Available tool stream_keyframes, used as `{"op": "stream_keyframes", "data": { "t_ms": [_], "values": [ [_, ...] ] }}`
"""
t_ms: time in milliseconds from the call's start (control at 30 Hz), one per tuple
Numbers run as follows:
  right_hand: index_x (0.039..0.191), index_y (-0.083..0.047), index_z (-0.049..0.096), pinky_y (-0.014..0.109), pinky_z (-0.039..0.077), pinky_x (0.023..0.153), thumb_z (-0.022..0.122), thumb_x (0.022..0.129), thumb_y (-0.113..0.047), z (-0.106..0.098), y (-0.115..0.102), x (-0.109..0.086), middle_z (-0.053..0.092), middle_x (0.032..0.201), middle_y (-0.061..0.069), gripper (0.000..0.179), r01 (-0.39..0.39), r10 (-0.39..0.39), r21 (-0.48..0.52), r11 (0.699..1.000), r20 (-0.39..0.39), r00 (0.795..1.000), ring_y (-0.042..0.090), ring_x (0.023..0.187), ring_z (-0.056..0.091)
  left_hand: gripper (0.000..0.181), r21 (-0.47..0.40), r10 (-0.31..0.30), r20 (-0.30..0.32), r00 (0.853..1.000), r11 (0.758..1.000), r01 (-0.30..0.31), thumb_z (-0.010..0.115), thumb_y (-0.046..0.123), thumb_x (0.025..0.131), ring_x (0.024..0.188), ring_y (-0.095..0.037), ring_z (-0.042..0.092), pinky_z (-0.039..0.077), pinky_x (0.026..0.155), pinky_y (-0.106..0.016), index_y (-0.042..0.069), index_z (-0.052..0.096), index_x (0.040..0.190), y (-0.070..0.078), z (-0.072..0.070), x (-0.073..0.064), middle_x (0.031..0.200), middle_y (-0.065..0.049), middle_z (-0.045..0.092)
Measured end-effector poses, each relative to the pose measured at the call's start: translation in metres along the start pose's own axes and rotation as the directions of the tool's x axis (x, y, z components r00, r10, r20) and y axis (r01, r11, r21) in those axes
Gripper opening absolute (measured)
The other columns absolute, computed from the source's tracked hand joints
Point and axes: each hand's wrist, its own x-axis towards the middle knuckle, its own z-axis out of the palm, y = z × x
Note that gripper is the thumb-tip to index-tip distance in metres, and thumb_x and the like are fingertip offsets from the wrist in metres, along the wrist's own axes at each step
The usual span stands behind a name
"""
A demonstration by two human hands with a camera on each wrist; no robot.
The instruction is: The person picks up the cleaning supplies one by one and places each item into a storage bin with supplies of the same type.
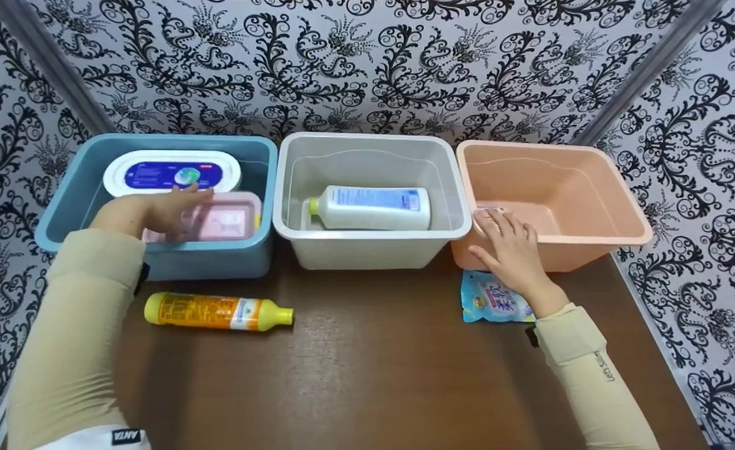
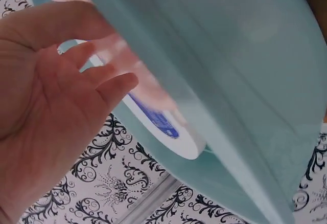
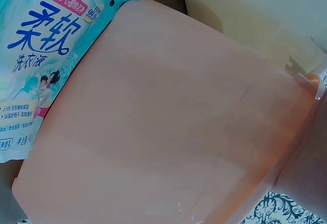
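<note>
My left hand (image 1: 170,212) reaches into the blue bin (image 1: 258,262), its fingers spread over a pink package (image 1: 227,215). In the left wrist view the fingers of that hand (image 2: 56,86) are loosely bent beside the pink package, gripping nothing visible. Next to the package lies a white oval tub (image 1: 172,172) with a dark blue label. My right hand (image 1: 514,253) lies across the left front rim of the peach bin (image 1: 592,240), thumb spread outside. Something small and shiny shows at its fingertips; its kind is unclear. Below that hand is a blue laundry detergent pouch (image 1: 495,300).
A grey bin (image 1: 374,250) stands between the other two, with a white bottle (image 1: 374,209) lying inside. On the brown table (image 1: 367,375) a yellow-orange bottle (image 1: 217,312) lies on its side, in front of the blue bin. Patterned panels (image 1: 355,69) enclose the back and sides.
</note>
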Motion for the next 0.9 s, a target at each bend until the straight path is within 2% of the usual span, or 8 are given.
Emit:
{"op": "stream_keyframes", "data": {
  "t_ms": [100, 200, 267, 333, 500, 600, 733, 900],
  "values": [
    [0.143, -0.012, 0.038, 0.063, 0.015, 0.105, 0.058, 0.089, -0.038, 0.000, 0.000, -0.001, 0.034, 0.148, 0.019, 0.063, 0.006, -0.006, -0.008, 1.000, -0.014, 1.000, 0.041, 0.135, 0.026, 0.097, 0.005, 0.011, 0.008, 1.000, 1.000, -0.011, 0.056, -0.007, 0.076, 0.133, -0.056, -0.014, 0.007, 0.099, -0.075, 0.019, 0.000, 0.151, 0.000, 0.002, 0.001, 0.153, -0.021, -0.019],
    [0.143, -0.012, 0.038, 0.062, 0.017, 0.104, 0.058, 0.089, -0.038, 0.001, 0.000, -0.001, 0.036, 0.146, 0.019, 0.063, 0.018, -0.018, -0.011, 1.000, -0.023, 1.000, 0.042, 0.134, 0.027, 0.096, 0.043, 0.056, -0.012, 0.998, 0.998, -0.055, 0.054, -0.010, 0.073, 0.133, -0.056, -0.016, -0.001, 0.099, -0.073, 0.012, 0.002, 0.151, -0.004, 0.005, 0.005, 0.152, -0.026, -0.014],
    [0.142, -0.012, 0.038, 0.062, 0.018, 0.104, 0.058, 0.089, -0.038, 0.001, 0.000, -0.001, 0.036, 0.146, 0.020, 0.062, 0.022, -0.022, -0.012, 1.000, -0.026, 0.999, 0.042, 0.133, 0.029, 0.094, 0.050, 0.069, -0.021, 0.997, 0.996, -0.068, 0.052, -0.008, 0.072, 0.133, -0.056, -0.015, -0.005, 0.100, -0.073, 0.010, 0.002, 0.150, -0.005, 0.007, 0.006, 0.152, -0.028, -0.013],
    [0.142, -0.012, 0.039, 0.062, 0.018, 0.104, 0.058, 0.089, -0.037, 0.000, 0.000, -0.001, 0.037, 0.145, 0.020, 0.062, 0.021, -0.021, -0.012, 1.000, -0.028, 0.999, 0.042, 0.133, 0.029, 0.094, 0.040, 0.056, -0.026, 0.998, 0.998, -0.055, 0.052, -0.006, 0.073, 0.133, -0.056, -0.015, -0.005, 0.099, -0.073, 0.011, 0.002, 0.151, -0.005, 0.008, 0.006, 0.152, -0.026, -0.013],
    [0.144, -0.013, 0.037, 0.062, 0.016, 0.105, 0.058, 0.089, -0.036, -0.001, -0.001, -0.001, 0.035, 0.147, 0.019, 0.063, 0.012, -0.012, -0.004, 1.000, -0.010, 1.000, 0.041, 0.134, 0.027, 0.082, 0.037, 0.054, -0.072, 0.996, 0.998, -0.052, 0.053, 0.010, 0.083, 0.134, -0.056, -0.012, -0.004, 0.099, -0.074, 0.012, 0.006, 0.151, -0.005, 0.010, 0.005, 0.153, -0.026, -0.009],
    [0.144, -0.013, 0.036, 0.062, 0.016, 0.105, 0.058, 0.089, -0.037, -0.001, -0.001, -0.001, 0.034, 0.147, 0.019, 0.064, 0.012, -0.012, -0.005, 1.000, -0.003, 1.000, 0.041, 0.134, 0.026, 0.074, 0.032, 0.073, -0.117, 0.990, 0.997, -0.070, 0.051, 0.030, 0.092, 0.135, -0.056, -0.008, -0.003, 0.100, -0.073, 0.010, 0.010, 0.150, -0.007, 0.013, 0.004, 0.153, -0.026, -0.005],
    [0.144, -0.012, 0.036, 0.062, 0.016, 0.105, 0.058, 0.089, -0.037, -0.001, 0.000, -0.001, 0.034, 0.148, 0.019, 0.064, 0.012, -0.012, -0.008, 1.000, -0.003, 1.000, 0.041, 0.135, 0.026, 0.079, 0.028, 0.104, -0.203, 0.974, 0.995, -0.100, 0.044, 0.050, 0.093, 0.135, -0.056, -0.003, 0.001, 0.104, -0.071, 0.006, 0.012, 0.150, -0.011, 0.017, 0.003, 0.153, -0.028, -0.001],
    [0.144, -0.012, 0.036, 0.063, 0.016, 0.105, 0.057, 0.089, -0.039, 0.000, 0.001, -0.001, 0.034, 0.148, 0.018, 0.065, 0.014, -0.014, -0.018, 1.000, -0.005, 1.000, 0.041, 0.135, 0.026, 0.081, 0.023, 0.146, -0.319, 0.936, 0.989, -0.146, 0.044, 0.054, 0.092, 0.138, -0.052, 0.000, 0.003, 0.108, -0.068, 0.006, 0.013, 0.150, -0.013, 0.022, 0.002, 0.155, -0.025, 0.001]
  ]
}}
